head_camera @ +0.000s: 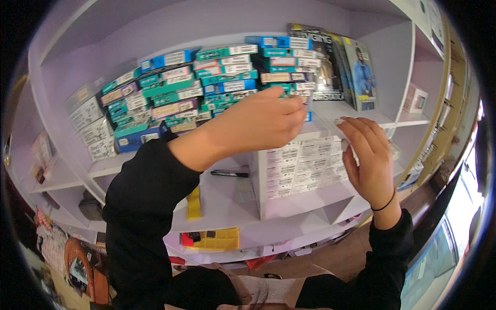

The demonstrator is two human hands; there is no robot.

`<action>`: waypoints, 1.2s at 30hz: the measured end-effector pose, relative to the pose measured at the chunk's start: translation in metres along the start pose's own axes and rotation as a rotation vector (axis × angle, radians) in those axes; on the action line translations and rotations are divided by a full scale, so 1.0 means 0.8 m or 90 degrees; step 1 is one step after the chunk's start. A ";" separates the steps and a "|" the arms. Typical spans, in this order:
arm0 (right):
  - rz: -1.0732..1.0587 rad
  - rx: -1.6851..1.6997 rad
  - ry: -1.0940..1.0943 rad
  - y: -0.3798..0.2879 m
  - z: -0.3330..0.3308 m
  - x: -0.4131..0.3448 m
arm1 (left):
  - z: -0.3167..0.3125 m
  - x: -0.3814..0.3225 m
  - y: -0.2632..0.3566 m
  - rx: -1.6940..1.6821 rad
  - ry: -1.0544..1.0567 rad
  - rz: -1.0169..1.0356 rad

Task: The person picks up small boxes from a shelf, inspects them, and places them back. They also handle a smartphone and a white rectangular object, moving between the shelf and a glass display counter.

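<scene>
Several stacks of flat green, blue and white boxes fill a shelf before me. My left hand reaches across the front of the right-hand stacks, its fingers curled; whether it holds anything is hidden. To its right is my right hand, wearing a thin dark band at the wrist, with fingers bent and thumb apart. A small pale thing may be at its fingertips, too blurred to tell. Below and between the hands, a block of white boxes with printed labels sits in a lower compartment. Magazines lean upright behind, at the right.
A black marker pen lies in the lower compartment near a yellow strip. Further down is a yellow tray. White boxes stand at the left. A shelf divider rises at the right, and an orange-brown bag is at lower left.
</scene>
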State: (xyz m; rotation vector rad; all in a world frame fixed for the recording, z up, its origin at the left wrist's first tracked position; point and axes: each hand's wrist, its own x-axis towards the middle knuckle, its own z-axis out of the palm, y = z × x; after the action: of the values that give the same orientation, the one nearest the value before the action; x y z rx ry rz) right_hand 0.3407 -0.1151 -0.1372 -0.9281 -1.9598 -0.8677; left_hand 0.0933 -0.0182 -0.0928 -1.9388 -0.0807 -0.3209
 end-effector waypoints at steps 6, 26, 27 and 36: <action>0.064 0.144 -0.132 0.007 0.005 0.044 | 0.012 -0.001 -0.006 -0.029 0.068 0.063; 0.447 0.685 -0.218 0.047 0.023 0.073 | 0.036 -0.004 -0.014 -0.403 0.095 -0.260; 0.436 0.656 -0.199 0.044 0.025 0.071 | 0.035 -0.004 -0.016 -0.442 0.099 -0.295; -0.119 0.102 -0.063 -0.003 0.050 0.053 | 0.027 -0.002 -0.022 -0.503 0.138 -0.338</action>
State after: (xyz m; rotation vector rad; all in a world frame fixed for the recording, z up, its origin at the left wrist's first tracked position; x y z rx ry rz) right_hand 0.3064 -0.0711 -0.1195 -0.7152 -2.1935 -0.7661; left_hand 0.0922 0.0084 -0.0847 -2.6249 -0.3737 -1.0356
